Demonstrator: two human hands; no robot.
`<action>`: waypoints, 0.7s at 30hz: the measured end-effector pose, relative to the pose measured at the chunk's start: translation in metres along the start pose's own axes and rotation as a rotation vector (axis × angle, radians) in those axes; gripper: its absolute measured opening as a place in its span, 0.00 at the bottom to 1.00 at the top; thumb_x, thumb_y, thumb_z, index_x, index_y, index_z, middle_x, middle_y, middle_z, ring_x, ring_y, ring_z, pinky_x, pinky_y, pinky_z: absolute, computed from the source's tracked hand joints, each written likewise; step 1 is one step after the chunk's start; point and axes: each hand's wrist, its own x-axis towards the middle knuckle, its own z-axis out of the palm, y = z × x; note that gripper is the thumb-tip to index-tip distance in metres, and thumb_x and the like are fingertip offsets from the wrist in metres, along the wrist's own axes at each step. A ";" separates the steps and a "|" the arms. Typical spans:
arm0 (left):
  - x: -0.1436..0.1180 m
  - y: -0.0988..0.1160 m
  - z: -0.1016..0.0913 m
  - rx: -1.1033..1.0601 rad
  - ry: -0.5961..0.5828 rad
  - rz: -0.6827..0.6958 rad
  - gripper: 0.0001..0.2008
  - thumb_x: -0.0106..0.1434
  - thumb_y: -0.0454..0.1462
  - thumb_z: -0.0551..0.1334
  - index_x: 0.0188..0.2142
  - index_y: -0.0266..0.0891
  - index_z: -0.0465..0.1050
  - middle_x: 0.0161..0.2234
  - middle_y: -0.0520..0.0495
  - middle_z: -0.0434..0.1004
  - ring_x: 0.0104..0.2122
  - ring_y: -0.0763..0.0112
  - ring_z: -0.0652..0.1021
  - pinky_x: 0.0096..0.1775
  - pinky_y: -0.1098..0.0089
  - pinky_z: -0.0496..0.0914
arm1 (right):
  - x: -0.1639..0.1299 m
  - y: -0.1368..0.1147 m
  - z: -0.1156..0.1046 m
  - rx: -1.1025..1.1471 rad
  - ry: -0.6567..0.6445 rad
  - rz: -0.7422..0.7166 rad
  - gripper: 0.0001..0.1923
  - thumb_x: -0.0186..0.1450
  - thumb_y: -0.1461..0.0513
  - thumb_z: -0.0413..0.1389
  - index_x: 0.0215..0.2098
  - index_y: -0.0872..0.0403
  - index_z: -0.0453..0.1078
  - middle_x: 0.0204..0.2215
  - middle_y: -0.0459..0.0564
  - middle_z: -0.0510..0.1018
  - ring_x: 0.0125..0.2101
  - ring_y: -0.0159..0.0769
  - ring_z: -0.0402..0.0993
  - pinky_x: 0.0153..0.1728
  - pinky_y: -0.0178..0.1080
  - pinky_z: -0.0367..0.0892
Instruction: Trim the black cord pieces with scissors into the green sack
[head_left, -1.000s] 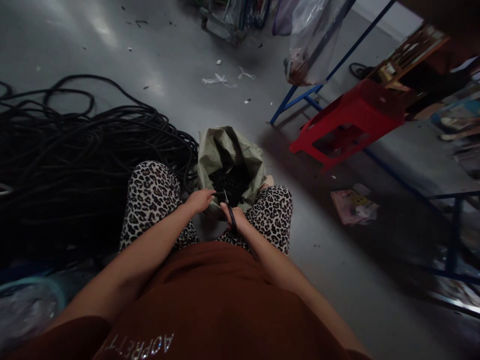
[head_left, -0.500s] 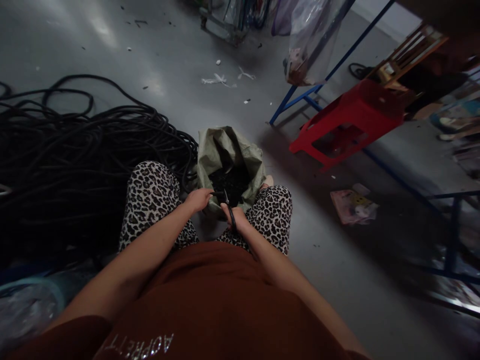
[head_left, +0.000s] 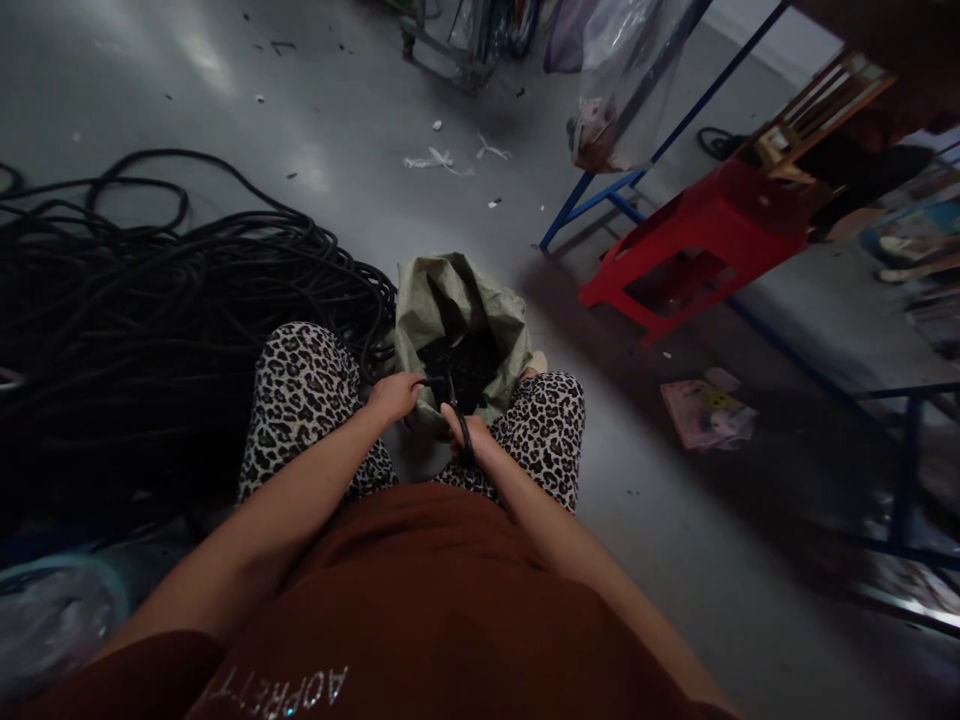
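My left hand (head_left: 397, 397) is closed on a thin black cord (head_left: 433, 381), whose end sticks out to the right over the sack. Black-handled scissors (head_left: 465, 432) are gripped in my right hand (head_left: 466, 430), with the blades pointing up at the cord's end. Whether the blades touch the cord I cannot tell. Just beyond both hands, between my knees, stands an open greenish woven sack (head_left: 510, 318). Dark pieces (head_left: 469, 360) lie inside it, too dim to make out singly.
A large tangle of black cord (head_left: 187, 270) covers the floor at my left. To the right stand a red plastic stool (head_left: 697, 240) and a blue metal frame (head_left: 570, 205). A pinkish printed packet (head_left: 701, 412) lies on the floor. At lower left is a light-blue-rimmed tub (head_left: 112, 580).
My left hand has shifted very slightly left and up with the cord. The scissors and my right hand stay almost where they were.
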 end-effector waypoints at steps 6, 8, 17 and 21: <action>-0.002 0.001 -0.001 0.007 0.030 -0.014 0.19 0.64 0.41 0.50 0.51 0.45 0.69 0.48 0.47 0.75 0.47 0.66 0.73 0.47 0.70 0.66 | -0.005 -0.003 -0.003 -0.047 -0.104 -0.056 0.37 0.60 0.38 0.43 0.29 0.62 0.74 0.20 0.56 0.75 0.26 0.40 0.76 0.29 0.35 0.70; -0.003 0.002 -0.002 0.015 0.025 -0.007 0.19 0.63 0.41 0.51 0.51 0.46 0.69 0.48 0.48 0.75 0.47 0.66 0.73 0.46 0.70 0.66 | -0.006 -0.004 -0.003 -0.046 -0.110 -0.062 0.37 0.60 0.38 0.43 0.29 0.62 0.74 0.19 0.56 0.75 0.26 0.40 0.76 0.29 0.35 0.69; -0.008 0.009 -0.002 0.030 -0.011 0.025 0.18 0.63 0.41 0.51 0.51 0.47 0.70 0.46 0.48 0.75 0.45 0.67 0.74 0.45 0.70 0.66 | -0.006 -0.008 0.000 -0.035 -0.100 -0.031 0.37 0.60 0.38 0.43 0.27 0.63 0.73 0.19 0.57 0.75 0.28 0.40 0.76 0.30 0.34 0.69; -0.009 0.010 -0.002 0.054 -0.017 0.054 0.18 0.63 0.41 0.51 0.50 0.45 0.70 0.46 0.47 0.76 0.44 0.66 0.75 0.44 0.69 0.66 | -0.006 -0.010 -0.001 -0.017 -0.116 -0.016 0.37 0.61 0.39 0.43 0.29 0.64 0.74 0.19 0.57 0.75 0.27 0.40 0.76 0.31 0.36 0.70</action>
